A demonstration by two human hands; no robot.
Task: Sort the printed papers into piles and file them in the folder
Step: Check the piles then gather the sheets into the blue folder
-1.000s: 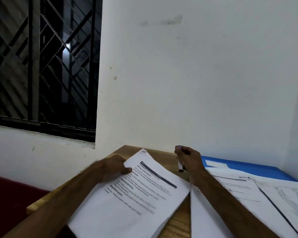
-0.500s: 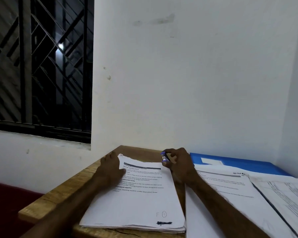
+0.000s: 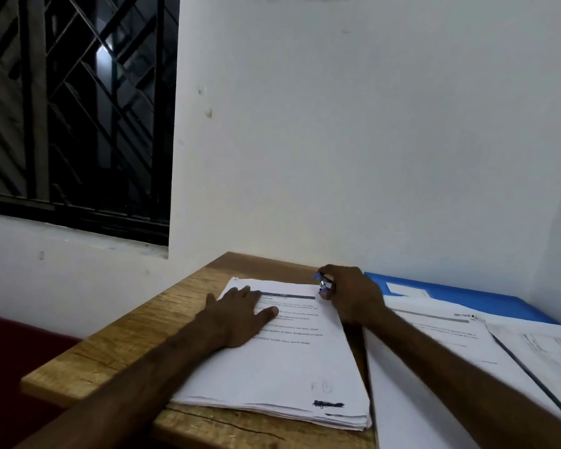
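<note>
Flat on the wooden table (image 3: 110, 351), close to its front edge: printed stack (image 3: 282, 367). Spread on the top sheet, fingers straight: left hand (image 3: 237, 315). At the stack's far right corner, right hand (image 3: 353, 296), curled round a small blue-tipped object (image 3: 323, 282), too small to identify. Bare wood to the left. Just right, more sheets (image 3: 434, 338), cut off by the frame, overlapping a blue folder (image 3: 467, 296).

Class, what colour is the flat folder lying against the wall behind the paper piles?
The flat folder is bright blue with a white label; head view.
</note>
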